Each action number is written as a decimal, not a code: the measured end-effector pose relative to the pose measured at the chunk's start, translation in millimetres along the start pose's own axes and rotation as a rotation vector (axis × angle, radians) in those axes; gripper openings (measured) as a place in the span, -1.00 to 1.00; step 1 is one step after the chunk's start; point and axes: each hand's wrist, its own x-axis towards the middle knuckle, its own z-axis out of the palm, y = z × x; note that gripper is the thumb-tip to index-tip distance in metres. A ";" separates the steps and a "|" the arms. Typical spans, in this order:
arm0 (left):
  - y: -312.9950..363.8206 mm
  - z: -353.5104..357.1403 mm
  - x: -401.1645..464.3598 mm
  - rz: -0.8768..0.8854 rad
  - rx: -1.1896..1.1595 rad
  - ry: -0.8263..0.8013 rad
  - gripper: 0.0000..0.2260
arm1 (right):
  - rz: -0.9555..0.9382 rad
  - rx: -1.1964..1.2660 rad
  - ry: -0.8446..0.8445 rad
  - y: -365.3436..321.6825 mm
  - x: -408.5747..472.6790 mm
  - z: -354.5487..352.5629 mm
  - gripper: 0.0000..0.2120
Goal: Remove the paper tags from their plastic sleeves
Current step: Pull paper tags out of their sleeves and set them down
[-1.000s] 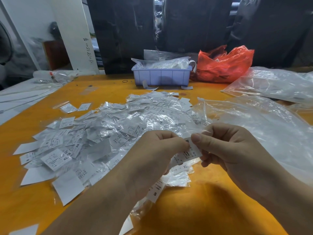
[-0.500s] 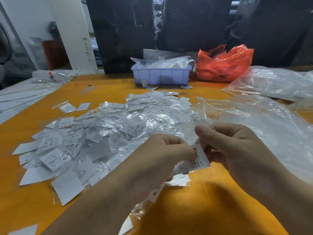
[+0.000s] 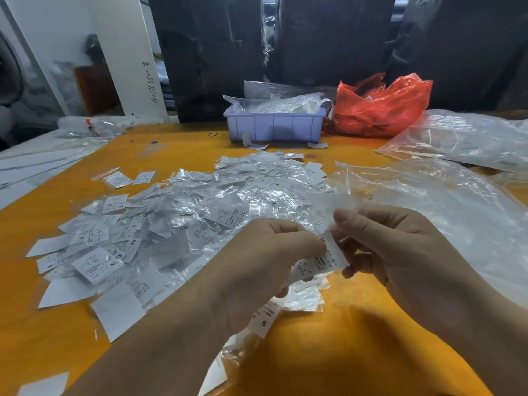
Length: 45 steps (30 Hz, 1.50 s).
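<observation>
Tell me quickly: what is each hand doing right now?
Left hand: pinching the paper tag.
Right hand: pinching the clear plastic sleeve.

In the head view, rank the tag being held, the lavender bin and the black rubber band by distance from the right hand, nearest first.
1. The tag being held: pinched by the right hand, just to its left.
2. The lavender bin: far side of the table, ahead and left.
3. The black rubber band: just left of the bin, slightly farther.

table [image 3: 177,144]: pile of tags [image 3: 160,227] centre-left | tray [image 3: 274,128] behind pile | crumpled bag [image 3: 383,110] right of tray | large clear bags [image 3: 457,201] right of pile | both hands near edge, before pile
</observation>
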 end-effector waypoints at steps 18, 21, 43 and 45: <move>-4.1 2.7 -1.4 0.193 -0.062 0.098 -0.82 | 0.025 0.075 -0.046 1.7 1.7 -1.9 -0.69; -5.5 3.6 -1.8 0.242 -0.040 0.104 -0.87 | 0.047 0.119 -0.053 3.4 2.9 -3.2 -0.70; -7.8 5.2 -2.6 0.292 0.052 0.228 -0.91 | 0.241 0.125 -0.192 4.1 4.4 -4.8 -0.91; -8.6 4.5 -2.0 0.301 0.059 0.227 -0.92 | 0.269 0.109 -0.229 4.8 4.1 -5.0 -0.95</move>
